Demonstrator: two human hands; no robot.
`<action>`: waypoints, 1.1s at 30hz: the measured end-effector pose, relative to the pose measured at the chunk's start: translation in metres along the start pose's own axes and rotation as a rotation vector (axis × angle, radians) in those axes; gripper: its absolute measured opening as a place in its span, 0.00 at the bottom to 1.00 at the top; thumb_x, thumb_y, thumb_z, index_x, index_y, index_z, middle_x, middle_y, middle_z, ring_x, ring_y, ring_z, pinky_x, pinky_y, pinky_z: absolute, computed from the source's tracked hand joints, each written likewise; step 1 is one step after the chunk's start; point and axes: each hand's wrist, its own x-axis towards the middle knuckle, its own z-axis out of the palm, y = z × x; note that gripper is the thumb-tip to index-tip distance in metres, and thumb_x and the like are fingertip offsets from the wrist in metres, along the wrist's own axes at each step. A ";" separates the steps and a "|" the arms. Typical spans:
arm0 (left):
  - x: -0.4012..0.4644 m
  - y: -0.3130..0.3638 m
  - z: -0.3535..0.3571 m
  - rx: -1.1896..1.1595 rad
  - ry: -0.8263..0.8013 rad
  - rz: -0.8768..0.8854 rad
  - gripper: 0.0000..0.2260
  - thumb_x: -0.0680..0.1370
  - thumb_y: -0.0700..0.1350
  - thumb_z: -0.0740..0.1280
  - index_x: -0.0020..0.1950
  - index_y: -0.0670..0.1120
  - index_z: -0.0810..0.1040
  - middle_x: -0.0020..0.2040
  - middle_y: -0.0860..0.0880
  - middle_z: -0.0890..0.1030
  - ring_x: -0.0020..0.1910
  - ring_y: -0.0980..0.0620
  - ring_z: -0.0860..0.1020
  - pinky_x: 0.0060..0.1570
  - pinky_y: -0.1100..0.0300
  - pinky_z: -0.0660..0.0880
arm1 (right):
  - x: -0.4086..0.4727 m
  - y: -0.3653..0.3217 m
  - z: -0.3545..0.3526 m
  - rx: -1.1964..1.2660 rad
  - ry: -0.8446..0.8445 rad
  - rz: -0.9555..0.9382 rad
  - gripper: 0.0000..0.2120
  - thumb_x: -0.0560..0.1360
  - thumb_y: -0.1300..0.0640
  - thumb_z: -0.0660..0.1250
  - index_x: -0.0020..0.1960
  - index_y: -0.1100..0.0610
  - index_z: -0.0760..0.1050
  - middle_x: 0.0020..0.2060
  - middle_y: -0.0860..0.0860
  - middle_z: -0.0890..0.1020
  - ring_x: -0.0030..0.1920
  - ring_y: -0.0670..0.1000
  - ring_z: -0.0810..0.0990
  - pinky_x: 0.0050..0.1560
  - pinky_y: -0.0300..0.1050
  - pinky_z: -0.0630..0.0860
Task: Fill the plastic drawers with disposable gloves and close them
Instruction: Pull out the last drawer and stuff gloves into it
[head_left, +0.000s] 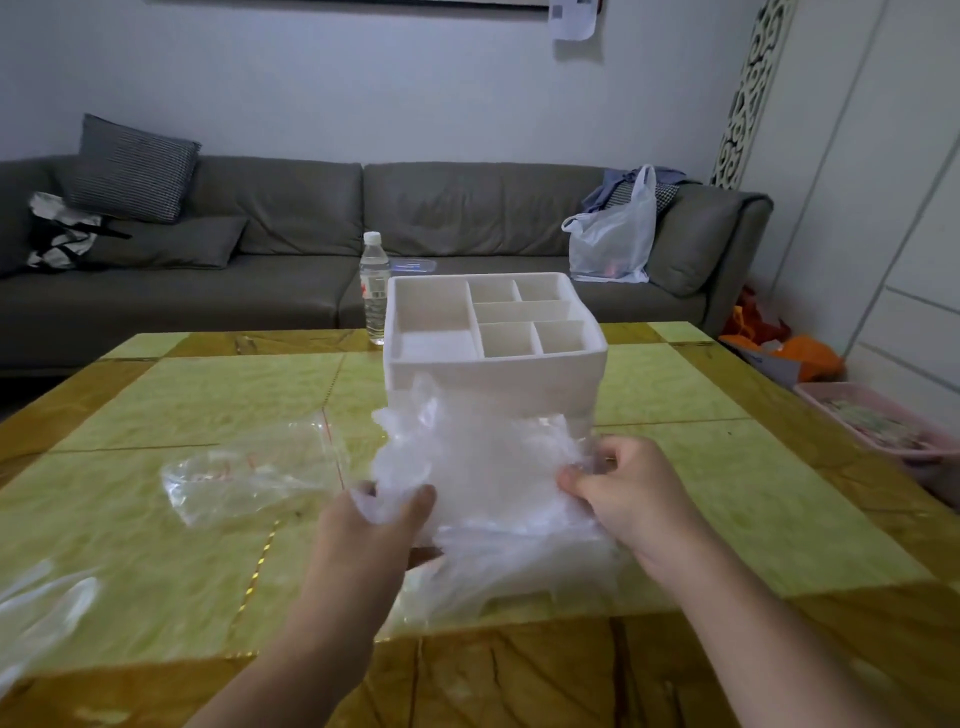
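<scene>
A white plastic organiser (493, 371) with several open compartments on top stands in the middle of the table. In front of it I hold up a bundle of clear disposable gloves (483, 478), which hides the organiser's drawer fronts. My left hand (376, 525) pinches the bundle's lower left edge. My right hand (623, 491) grips its right edge. The lower part of the gloves hangs down onto the table.
An empty clear zip bag (249, 467) lies left of the gloves. More clear plastic (41, 618) lies at the table's near left. A water bottle (375, 288) stands behind the organiser at the far edge. A pink basket (883, 426) sits off the right side.
</scene>
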 end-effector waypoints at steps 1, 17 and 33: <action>0.001 -0.002 0.000 0.071 0.034 0.016 0.15 0.77 0.50 0.76 0.61 0.48 0.78 0.53 0.48 0.85 0.48 0.50 0.86 0.48 0.54 0.80 | 0.005 0.006 -0.001 -0.025 0.003 0.004 0.12 0.77 0.60 0.77 0.41 0.48 0.77 0.41 0.48 0.85 0.42 0.54 0.87 0.40 0.47 0.81; 0.015 0.007 0.064 1.318 -0.402 0.432 0.18 0.80 0.40 0.66 0.70 0.44 0.70 0.62 0.46 0.75 0.62 0.45 0.75 0.57 0.52 0.79 | 0.014 0.024 0.006 -0.379 0.003 -0.189 0.05 0.69 0.65 0.68 0.40 0.57 0.81 0.33 0.49 0.83 0.36 0.49 0.81 0.28 0.35 0.72; 0.032 -0.010 0.069 1.402 -0.564 0.145 0.25 0.85 0.50 0.58 0.78 0.39 0.60 0.74 0.39 0.68 0.71 0.39 0.70 0.68 0.49 0.68 | 0.028 0.047 0.022 -0.446 0.114 -0.259 0.08 0.61 0.60 0.62 0.25 0.60 0.67 0.25 0.52 0.63 0.26 0.52 0.64 0.25 0.46 0.60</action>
